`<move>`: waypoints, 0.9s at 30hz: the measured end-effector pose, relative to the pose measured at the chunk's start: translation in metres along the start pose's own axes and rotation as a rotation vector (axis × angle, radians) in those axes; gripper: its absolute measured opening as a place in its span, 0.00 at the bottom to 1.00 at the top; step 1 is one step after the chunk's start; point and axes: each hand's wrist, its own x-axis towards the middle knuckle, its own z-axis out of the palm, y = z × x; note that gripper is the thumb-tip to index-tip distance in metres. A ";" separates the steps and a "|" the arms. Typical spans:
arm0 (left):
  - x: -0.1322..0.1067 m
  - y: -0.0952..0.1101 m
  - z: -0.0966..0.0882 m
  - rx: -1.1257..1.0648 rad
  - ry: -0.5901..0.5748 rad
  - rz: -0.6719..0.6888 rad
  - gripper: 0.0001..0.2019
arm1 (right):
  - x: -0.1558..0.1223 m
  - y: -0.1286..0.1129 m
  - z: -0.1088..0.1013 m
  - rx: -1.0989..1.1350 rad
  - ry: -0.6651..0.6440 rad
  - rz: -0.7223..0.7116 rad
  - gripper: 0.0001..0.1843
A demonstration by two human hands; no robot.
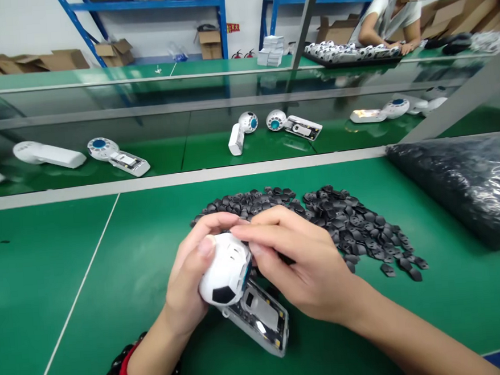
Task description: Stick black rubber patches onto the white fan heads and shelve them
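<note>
In the head view, 2 bare hands are seen over a green worktop (pixel 122 265), with a handheld football-shaped device held up between them. The white, ball-like head (pixel 225 263) of the device, marked with a black pentagon patch (pixel 223 295), is gripped from its left side by the left hand (pixel 185 277), whose thumb is laid over the top. From the head, the flat clear-cased body (pixel 259 318) is pointed down and to the right, so the long axis is slanted away from the left palm, towards the wearer and under the right hand (pixel 302 258). The blue-rimmed side of the head is turned right, towards the right hand, whose fingertips are drawn together at the head's upper right edge. Whether a small piece is pinched there cannot be told. The edge is thus reached more closely by the right fingertips, while the bulk is borne by the left.

Just beyond the hands, small black plastic pieces (pixel 360 231) are heaped. A clear plastic bag (pixel 468 189) of dark contents is set to the right. Similar white devices (pixel 59 154) are spread along a green conveyor belt (pixel 166 153); across it, a tray (pixel 352 57) is handled by a co-worker (pixel 386 21).
</note>
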 end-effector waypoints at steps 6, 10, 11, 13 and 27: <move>0.001 -0.004 0.003 -0.111 -0.028 -0.178 0.15 | -0.001 0.002 0.001 0.084 0.047 -0.015 0.10; 0.002 -0.006 0.006 -0.087 0.003 -0.209 0.16 | -0.005 0.004 0.004 0.043 0.018 -0.063 0.14; 0.002 -0.007 0.006 -0.080 0.018 -0.213 0.16 | -0.006 0.005 0.004 0.036 0.006 -0.056 0.14; 0.003 -0.006 0.005 -0.052 0.069 -0.209 0.17 | -0.008 0.006 0.005 0.013 -0.007 -0.077 0.14; 0.001 -0.003 0.004 0.081 0.191 -0.126 0.14 | -0.013 0.005 0.013 0.051 0.031 -0.009 0.06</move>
